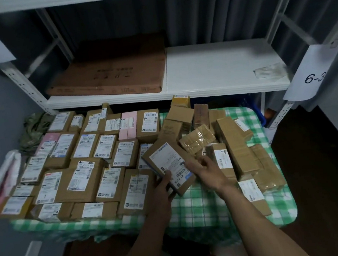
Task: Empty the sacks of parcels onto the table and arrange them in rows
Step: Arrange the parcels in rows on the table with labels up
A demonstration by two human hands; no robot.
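Head view. A surface (pixel 204 208) draped in a green-and-white checked cloth is seen from above, standing just in front of a white metal shelf (pixel 220 67).

The surface's left half is covered by rows of parcels (pixel 74 172): brown cartons laid flat, edge to edge, white labels facing up. One pink parcel (pixel 128 125) is noted in the far row.

On the right half a loose heap (pixel 228 142) of brown cartons is piled without order, some tilted, some lying across others. A small taped parcel (pixel 198 140) wrapped in shiny clear tape lies at the heap's near-left edge.

Between rows and heap, a flat labelled parcel (pixel 169 165) is held tilted above the cloth, label up.

- Left hand (pixel 163 184): clasped on the parcel's near-left edge, thumb pressed on the label, fingers hidden underneath.
- Right hand (pixel 205 169): fingers curled round the parcel's right edge, so the parcel is gripped from both sides.

Both forearms are bare.

A crumpled olive-green bundle (pixel 34 128) is noted at the surface's far-left corner, and a white plastic bag (pixel 5 178) at the left edge, blurred.

On the shelf a wide flat brown carton (pixel 111 75) is laid on the left board. A paper tag (pixel 309 72) marked "6-3" is fixed to the right upright.
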